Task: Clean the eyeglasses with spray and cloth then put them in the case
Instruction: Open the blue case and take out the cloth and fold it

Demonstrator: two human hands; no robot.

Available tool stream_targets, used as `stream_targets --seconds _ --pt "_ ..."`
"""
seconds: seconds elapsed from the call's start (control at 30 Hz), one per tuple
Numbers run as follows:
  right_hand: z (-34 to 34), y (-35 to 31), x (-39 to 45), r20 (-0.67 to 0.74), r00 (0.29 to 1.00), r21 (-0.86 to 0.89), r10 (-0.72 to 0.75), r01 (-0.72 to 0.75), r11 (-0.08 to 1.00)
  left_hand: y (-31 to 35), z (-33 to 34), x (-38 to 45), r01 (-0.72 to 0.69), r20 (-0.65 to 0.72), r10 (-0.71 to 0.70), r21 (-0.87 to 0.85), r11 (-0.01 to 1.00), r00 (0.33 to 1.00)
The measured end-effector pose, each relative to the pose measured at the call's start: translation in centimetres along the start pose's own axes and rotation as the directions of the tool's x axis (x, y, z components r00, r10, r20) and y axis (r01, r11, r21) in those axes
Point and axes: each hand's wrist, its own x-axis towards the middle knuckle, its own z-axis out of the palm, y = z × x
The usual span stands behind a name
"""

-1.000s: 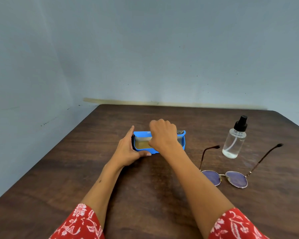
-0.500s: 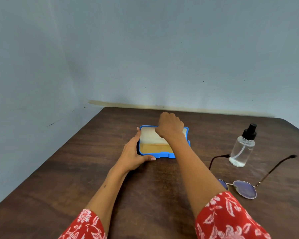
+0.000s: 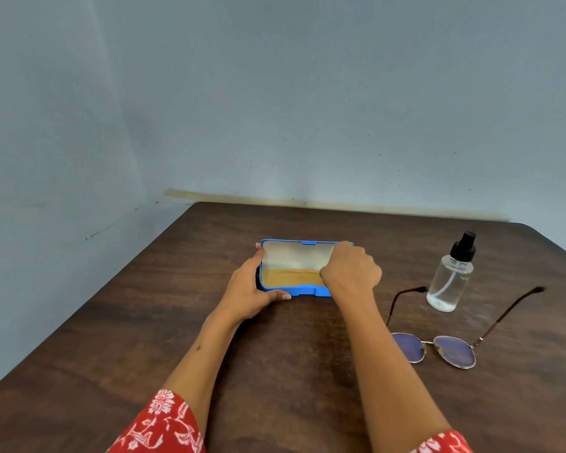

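Note:
A blue eyeglass case (image 3: 307, 291) lies open mid-table, its lid (image 3: 294, 255) standing up with a pale lining. A tan cloth (image 3: 291, 277) fills the lower half. My left hand (image 3: 249, 289) grips the case's left end, thumb along the front edge. My right hand (image 3: 352, 273) covers the case's right end with fingers curled, the thumb tip touching the cloth's edge; whether it pinches the cloth is hidden. The eyeglasses (image 3: 455, 351), thin metal frame with tinted lenses, lie at the right with temples unfolded. A clear spray bottle (image 3: 450, 279) with a black top stands behind them.
The dark wooden table (image 3: 275, 371) sits in a corner, with grey-blue walls close at the back and left. Its left edge runs diagonally toward me. My red patterned sleeves show at the bottom of the view.
The case lid has gone from nearly shut to fully upright. My right hand moved from the lid's top edge to the case's right end. My left hand kept hold of the left end.

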Motion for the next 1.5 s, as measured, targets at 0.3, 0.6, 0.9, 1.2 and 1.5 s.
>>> stream_targets --seconds 0.3,0.6,0.9,1.2,1.5 --pt "2.1 -0.8 0.1 -0.044 0.999 -0.04 0.015 -0.017 0.999 -0.1 -0.3 0.0 -0.007 -0.01 0.007 0.033 0.999 1.0" --pt "2.0 -0.7 0.3 -0.023 0.999 0.055 0.032 -0.031 0.998 -0.6 -0.1 0.4 0.004 -0.004 -0.004 -0.022 1.0 1.0" --pt "0.1 -1.1 -0.2 -0.06 0.997 0.36 0.051 -0.026 0.932 -1.1 0.0 0.7 0.053 -0.009 -0.054 -0.064 0.997 0.998" --pt "-5.5 -1.7 -2.1 -0.195 0.977 0.514 -0.087 0.178 0.839 -1.1 0.1 0.6 0.101 0.011 -0.101 -0.119 0.988 0.995" --pt "-10.6 0.7 -5.4 -0.263 0.941 0.469 -0.215 0.319 0.824 -0.6 -0.4 -0.6 0.074 -0.031 -0.08 -0.16 0.984 0.996"
